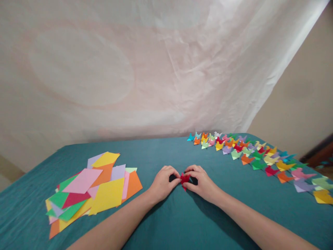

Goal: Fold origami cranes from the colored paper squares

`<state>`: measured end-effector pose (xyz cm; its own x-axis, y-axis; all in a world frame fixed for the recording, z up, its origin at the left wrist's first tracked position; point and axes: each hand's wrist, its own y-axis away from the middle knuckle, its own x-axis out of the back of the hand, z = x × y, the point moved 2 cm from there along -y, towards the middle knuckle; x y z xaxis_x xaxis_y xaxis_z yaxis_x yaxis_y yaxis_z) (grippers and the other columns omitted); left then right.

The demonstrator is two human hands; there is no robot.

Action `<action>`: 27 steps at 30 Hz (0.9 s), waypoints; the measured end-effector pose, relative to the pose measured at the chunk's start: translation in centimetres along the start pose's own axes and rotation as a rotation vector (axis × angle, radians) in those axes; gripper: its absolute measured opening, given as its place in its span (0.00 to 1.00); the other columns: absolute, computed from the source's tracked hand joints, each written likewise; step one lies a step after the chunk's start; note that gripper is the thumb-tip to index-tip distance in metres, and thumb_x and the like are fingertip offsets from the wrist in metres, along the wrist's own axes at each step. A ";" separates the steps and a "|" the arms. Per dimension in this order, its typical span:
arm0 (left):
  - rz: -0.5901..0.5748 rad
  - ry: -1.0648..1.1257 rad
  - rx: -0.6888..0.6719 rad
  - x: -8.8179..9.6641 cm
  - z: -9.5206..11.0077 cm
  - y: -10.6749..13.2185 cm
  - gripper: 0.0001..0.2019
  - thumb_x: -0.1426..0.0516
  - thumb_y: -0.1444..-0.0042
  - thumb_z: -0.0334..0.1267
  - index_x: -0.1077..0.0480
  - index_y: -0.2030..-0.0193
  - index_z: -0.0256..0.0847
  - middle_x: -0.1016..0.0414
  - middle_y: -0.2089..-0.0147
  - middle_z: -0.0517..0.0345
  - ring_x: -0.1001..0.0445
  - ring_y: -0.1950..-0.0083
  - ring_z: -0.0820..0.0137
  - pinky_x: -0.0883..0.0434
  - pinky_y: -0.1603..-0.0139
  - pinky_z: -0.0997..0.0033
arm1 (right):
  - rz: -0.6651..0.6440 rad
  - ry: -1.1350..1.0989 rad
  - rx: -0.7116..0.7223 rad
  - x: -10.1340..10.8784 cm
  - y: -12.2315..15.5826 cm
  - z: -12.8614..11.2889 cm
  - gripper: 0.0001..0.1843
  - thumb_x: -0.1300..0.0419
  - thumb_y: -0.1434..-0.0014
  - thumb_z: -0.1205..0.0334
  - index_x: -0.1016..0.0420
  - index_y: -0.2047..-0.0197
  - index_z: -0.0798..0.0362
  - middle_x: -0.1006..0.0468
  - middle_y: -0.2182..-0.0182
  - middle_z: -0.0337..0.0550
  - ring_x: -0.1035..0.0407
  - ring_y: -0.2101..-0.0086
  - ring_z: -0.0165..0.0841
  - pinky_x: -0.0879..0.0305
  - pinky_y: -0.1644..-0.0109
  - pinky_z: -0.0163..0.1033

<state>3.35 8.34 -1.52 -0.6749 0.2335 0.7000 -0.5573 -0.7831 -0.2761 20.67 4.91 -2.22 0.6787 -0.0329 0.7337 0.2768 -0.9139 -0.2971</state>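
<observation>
A small red folded paper bird (185, 179) is held between my two hands, just above or on the green cloth at the middle front. My left hand (165, 182) pinches its left side between thumb and fingers. From the other side, my right hand (199, 181) grips it with the thumb below and the fingers curled over the top. Fingertips cover part of the red paper, so its exact folds are hard to make out.
A loose pile of coloured paper sheets (108, 196) lies on the left of the green-covered table (156, 149). Rows of folded paper birds (246, 159) in many colours run along the right side. A pale hanging cloth (145, 69) closes off the back.
</observation>
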 end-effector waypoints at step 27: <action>-0.072 -0.112 -0.076 0.3 0.2 0.2 0.10 0.44 0.48 0.32 0.27 0.59 0.45 0.28 0.60 0.58 0.33 0.55 0.67 0.37 0.52 0.67 | -0.182 0.103 0.090 1.6 0.3 1.0 0.33 0.42 0.47 0.44 0.38 0.41 0.47 0.39 0.42 0.50 0.46 0.44 0.45 0.47 0.44 0.54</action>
<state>3.11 8.13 -1.24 -0.5758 0.2188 0.7878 -0.6405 -0.7195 -0.2683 22.56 4.99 -1.77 0.5407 0.0838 0.8370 0.4508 -0.8690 -0.2042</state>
